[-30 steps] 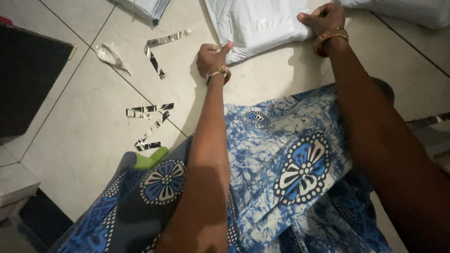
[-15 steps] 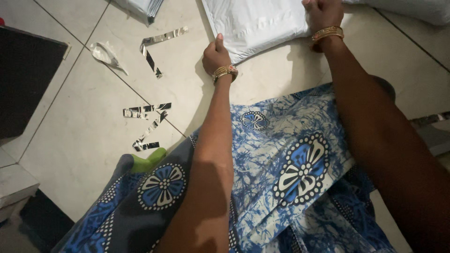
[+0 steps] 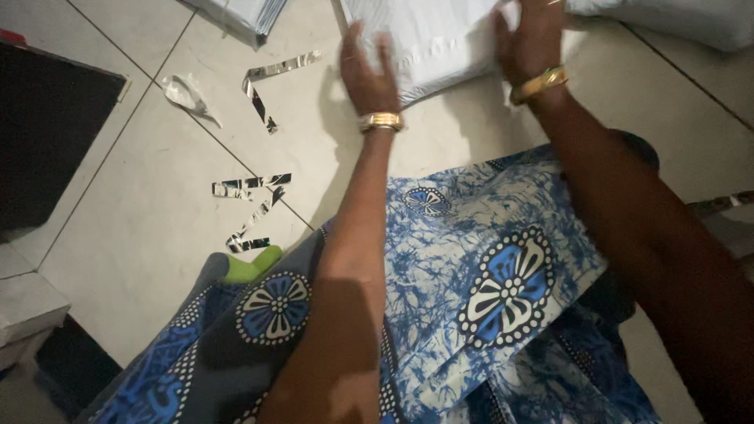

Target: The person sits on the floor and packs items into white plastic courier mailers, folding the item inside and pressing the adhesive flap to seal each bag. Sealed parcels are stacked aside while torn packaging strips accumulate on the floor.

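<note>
So the person's sitting on the tiled floor [image 3: 141, 235] in a blue patterned wrap [image 3: 471, 298], both hands on one white plastic mailer bag [image 3: 428, 39] lying flat in front of them. Left hand [image 3: 369, 74] is spread open, fingers resting on the bag's near edge; right hand [image 3: 530, 43] is pressed flat on top, not clenched. One gold bangle on each wrist. Four or so shiny peel-off strips [image 3: 251, 188] are scattered to the left, plus one crumpled wrapper [image 3: 184, 93]. Can't tell what's inside the bag.
</note>
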